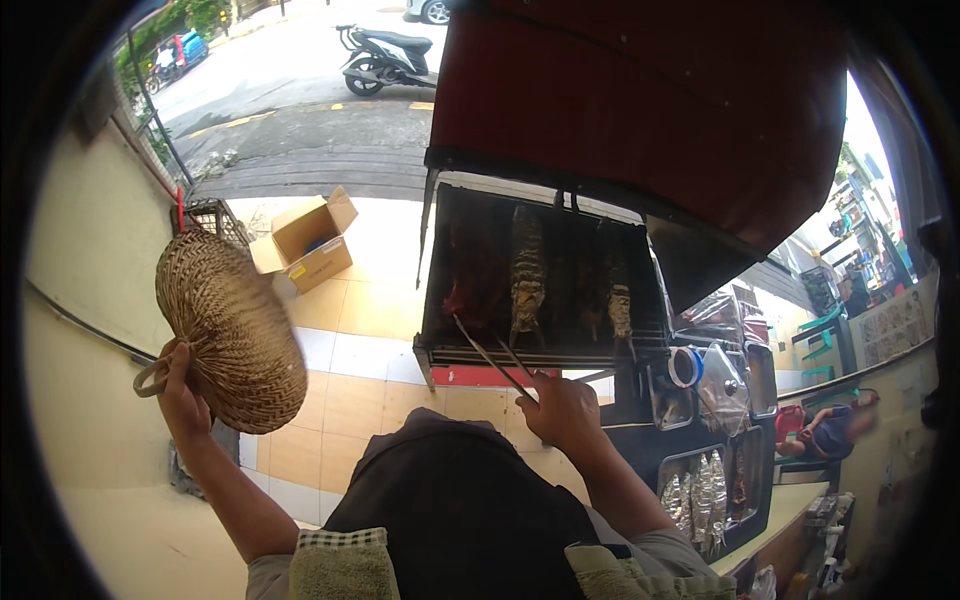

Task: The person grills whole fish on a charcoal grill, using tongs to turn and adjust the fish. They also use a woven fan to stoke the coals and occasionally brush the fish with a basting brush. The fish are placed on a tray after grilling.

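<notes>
Over the grill (540,355), right hand (565,410) grips tongs (490,355) reaching the fish (527,275) at arm's length; left hand (180,395), fingers wrapped round the fan (235,330), holds it out to the side, off the heat.

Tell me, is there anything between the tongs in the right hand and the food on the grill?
Nothing visible blocks them. The right hand holds the tongs, whose tips already reach over the front edge of the grill to the reddish piece of food. The left hand holds the woven fan off to the side.
</notes>
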Available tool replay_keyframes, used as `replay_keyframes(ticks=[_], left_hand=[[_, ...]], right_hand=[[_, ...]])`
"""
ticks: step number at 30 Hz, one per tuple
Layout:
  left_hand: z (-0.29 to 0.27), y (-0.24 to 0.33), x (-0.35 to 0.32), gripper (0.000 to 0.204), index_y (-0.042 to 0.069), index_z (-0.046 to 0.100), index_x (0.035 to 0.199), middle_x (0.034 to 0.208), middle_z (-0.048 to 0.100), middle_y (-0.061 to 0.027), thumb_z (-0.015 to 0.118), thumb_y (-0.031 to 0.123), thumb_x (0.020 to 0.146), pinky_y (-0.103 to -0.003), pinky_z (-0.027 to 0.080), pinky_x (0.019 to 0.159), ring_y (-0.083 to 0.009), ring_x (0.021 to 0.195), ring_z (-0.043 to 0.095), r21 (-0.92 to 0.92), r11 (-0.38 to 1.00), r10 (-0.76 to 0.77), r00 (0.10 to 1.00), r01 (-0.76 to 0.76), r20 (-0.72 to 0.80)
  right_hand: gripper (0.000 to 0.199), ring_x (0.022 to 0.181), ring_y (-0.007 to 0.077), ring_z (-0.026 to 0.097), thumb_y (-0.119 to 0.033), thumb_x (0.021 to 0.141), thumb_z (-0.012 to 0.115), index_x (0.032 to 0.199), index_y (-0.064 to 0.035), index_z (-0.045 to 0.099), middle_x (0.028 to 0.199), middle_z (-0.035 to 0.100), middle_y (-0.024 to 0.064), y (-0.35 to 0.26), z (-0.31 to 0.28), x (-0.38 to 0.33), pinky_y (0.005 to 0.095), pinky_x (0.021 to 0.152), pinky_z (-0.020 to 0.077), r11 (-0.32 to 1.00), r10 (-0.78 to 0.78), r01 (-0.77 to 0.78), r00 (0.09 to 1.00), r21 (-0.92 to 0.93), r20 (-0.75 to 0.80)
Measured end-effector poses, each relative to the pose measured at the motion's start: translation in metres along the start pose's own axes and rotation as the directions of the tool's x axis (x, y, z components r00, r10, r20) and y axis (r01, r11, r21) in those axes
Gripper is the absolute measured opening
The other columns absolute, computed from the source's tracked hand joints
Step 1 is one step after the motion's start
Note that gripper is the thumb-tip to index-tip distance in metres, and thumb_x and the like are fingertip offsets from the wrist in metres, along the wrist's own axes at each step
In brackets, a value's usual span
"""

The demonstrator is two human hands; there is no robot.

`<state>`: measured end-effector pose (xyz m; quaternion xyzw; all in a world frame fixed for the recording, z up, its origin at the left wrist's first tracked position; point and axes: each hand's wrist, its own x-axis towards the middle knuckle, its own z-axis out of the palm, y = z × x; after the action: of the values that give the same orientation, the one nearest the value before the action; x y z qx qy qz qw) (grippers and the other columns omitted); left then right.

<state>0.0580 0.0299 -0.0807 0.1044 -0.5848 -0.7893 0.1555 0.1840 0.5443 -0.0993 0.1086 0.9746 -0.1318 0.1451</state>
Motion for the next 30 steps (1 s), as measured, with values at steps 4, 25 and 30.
replay_keyframes(ticks=[4, 25, 30], left_hand=[[0.008, 0.03, -0.02, 0.037, -0.004, 0.059, 0.132, 0.12, 0.068, -0.0162, 0.049, 0.024, 0.11, -0.037, 0.059, 0.091, -0.0233, 0.107, 0.069, 0.052, 0.946, 0.32, 0.899, -0.319, -0.299], [-0.056, -0.01, 0.004, 0.052, -0.002, 0.049, 0.146, 0.137, 0.061, -0.0166, 0.063, 0.021, 0.102, -0.043, 0.044, 0.113, -0.0257, 0.13, 0.058, -0.126, 0.992, 0.01, 0.987, 0.01, 0.161], [-0.04, -0.006, -0.005, 0.071, -0.003, 0.04, 0.157, 0.136, 0.063, -0.0173, 0.071, 0.015, 0.095, -0.041, 0.049, 0.108, -0.0266, 0.126, 0.062, 0.211, 0.971, -0.008, 0.87, -0.11, 0.492]], right_hand=[[0.04, 0.091, 0.039, 0.074, -0.04, 0.09, 0.073, 0.106, -0.0027, 0.073, 0.089, 0.075, 0.0192, 0.002, -0.014, -0.01, 0.0497, 0.083, 0.0564, 0.998, -0.046, 0.046, 0.999, 0.035, 0.019], [0.047, 0.1, 0.0354, 0.075, -0.047, 0.094, 0.067, 0.104, -0.0022, 0.077, 0.103, 0.077, 0.0199, -0.049, -0.019, 0.153, 0.0459, 0.088, 0.0602, 0.995, 0.085, -0.097, 0.967, -0.036, -0.241], [0.044, 0.073, 0.0261, 0.071, -0.042, 0.09, 0.076, 0.098, 0.0012, 0.075, 0.077, 0.072, 0.0113, -0.013, -0.022, 0.082, 0.04, 0.07, 0.0543, 0.886, 0.104, 0.027, 0.962, 0.463, -0.254]])
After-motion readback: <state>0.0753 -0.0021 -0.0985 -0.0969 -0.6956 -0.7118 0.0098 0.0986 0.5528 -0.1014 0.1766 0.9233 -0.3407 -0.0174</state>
